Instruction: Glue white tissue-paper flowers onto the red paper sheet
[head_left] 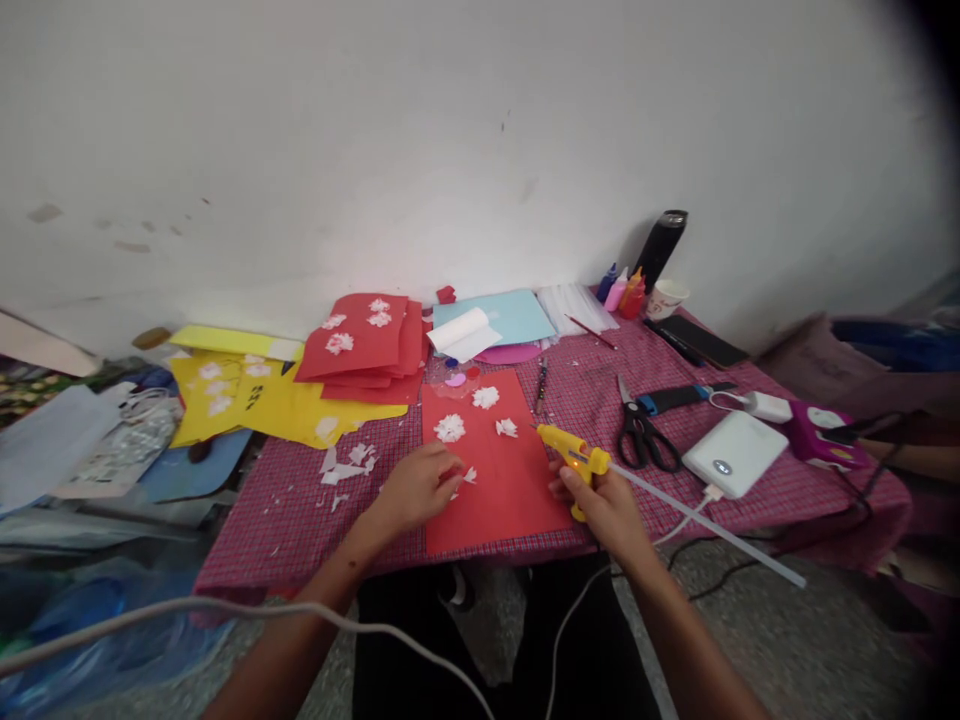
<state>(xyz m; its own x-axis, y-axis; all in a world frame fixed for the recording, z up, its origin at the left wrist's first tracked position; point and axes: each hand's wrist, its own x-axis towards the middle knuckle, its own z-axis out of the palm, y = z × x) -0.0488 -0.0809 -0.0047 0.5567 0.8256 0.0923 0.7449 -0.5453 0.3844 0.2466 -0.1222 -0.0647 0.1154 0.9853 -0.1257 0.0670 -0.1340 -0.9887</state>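
My right hand (pixel 604 505) is wrapped round a yellow glue gun (pixel 574 455), its nozzle toward the right edge of a red sheet (pixel 499 500). A long clear glue stick (pixel 705 522) sticks out of the gun's back. Over the sheet's left edge, my left hand (pixel 420 485) has its fingers curled together beside a small white paper piece (pixel 470 475); what they hold, if anything, is hidden. White paper flowers (pixel 450 428) lie on the sheet's upper part. White scraps (pixel 349 463) are on the checked cloth to the left.
Stacked red sheets (pixel 360 345) and yellow paper (pixel 281 400) lie at the back left. Black scissors (pixel 645 430), a blue-handled knife (pixel 675 398) and a white power bank (pixel 736 455) are on the right. Paint bottles (pixel 626 292), a paper cup (pixel 666 298) and a black flask (pixel 661 245) stand behind.
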